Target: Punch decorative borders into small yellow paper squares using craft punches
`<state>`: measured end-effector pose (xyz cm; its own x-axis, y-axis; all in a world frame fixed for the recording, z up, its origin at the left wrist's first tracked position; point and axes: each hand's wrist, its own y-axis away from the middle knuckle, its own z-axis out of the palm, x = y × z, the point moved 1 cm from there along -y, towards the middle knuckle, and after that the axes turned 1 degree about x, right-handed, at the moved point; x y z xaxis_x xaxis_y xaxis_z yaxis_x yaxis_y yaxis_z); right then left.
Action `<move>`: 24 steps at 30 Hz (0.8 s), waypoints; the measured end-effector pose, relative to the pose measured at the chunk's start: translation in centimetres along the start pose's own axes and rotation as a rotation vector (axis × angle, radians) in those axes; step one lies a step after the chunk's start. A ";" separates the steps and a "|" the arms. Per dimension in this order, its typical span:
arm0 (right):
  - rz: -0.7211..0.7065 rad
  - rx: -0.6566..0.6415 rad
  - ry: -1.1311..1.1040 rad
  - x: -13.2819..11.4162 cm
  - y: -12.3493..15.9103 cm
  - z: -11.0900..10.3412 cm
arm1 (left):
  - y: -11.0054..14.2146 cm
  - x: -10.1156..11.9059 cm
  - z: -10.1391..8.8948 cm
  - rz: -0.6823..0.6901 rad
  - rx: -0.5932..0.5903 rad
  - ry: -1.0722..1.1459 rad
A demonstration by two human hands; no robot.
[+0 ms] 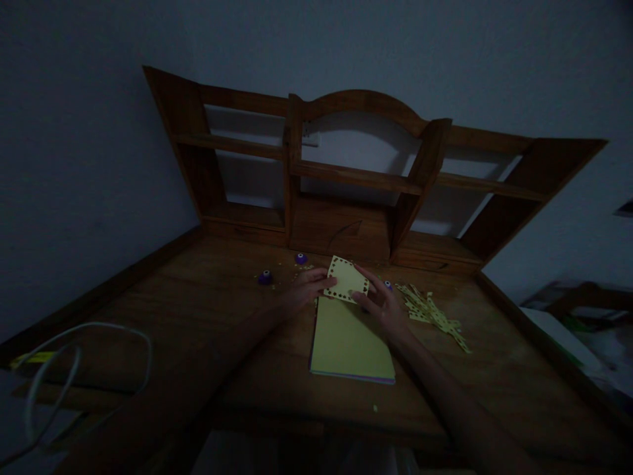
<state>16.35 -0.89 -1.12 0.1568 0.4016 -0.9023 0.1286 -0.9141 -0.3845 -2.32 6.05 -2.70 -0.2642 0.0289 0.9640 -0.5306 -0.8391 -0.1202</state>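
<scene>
A small pale yellow paper card [348,280] with shapes punched along its edges is held up between both hands. My left hand [307,288] pinches its left side, thumb on the front. My right hand [384,305] grips the right side, its thumb across the lower edge. Below the card lies a stack of coloured paper [352,340], yellow on top. Purple craft punches stand around: one [266,277] to the left, one [301,258] behind my left hand, and one [388,285] partly hidden by my right hand.
Punched yellow paper strips [435,313] lie in a heap on the right of the wooden desk [198,297]. Tiny paper bits are scattered near the punches. A wooden shelf unit [346,173] rises at the back. A white cable [123,328] loops at the left edge.
</scene>
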 end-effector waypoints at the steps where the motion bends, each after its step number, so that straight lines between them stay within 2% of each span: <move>1: 0.005 -0.006 0.013 0.0 0.0 -0.1 | 0.1 0.0 0.1 -0.003 -0.007 -0.019; 4: -0.020 -0.008 0.120 -0.3 0.1 -0.2 | 0.3 -0.1 0.3 -0.031 -0.077 -0.109; 6: -0.083 0.045 0.250 -0.8 0.2 -0.2 | 0.4 -0.1 0.4 -0.035 -0.093 -0.163; 9: -0.210 0.147 0.477 -1.8 0.2 -0.2 | 0.4 0.2 0.4 -0.022 -0.048 -0.179; 12: -0.278 0.190 0.629 -2.4 0.2 -0.2 | 0.5 0.7 0.5 -0.022 -0.017 -0.164; 18: -0.285 0.083 0.629 -1.5 0.2 -0.1 | 0.6 0.8 0.6 0.039 -0.022 -0.243; 24: -0.210 0.087 0.519 -0.7 0.4 0.0 | 0.3 0.3 0.1 0.118 -0.038 -0.414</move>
<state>16.27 -1.48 -0.68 0.6001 0.5297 -0.5994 0.1310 -0.8043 -0.5796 -2.52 5.73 -2.39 0.0169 -0.2927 0.9561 -0.5475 -0.8028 -0.2361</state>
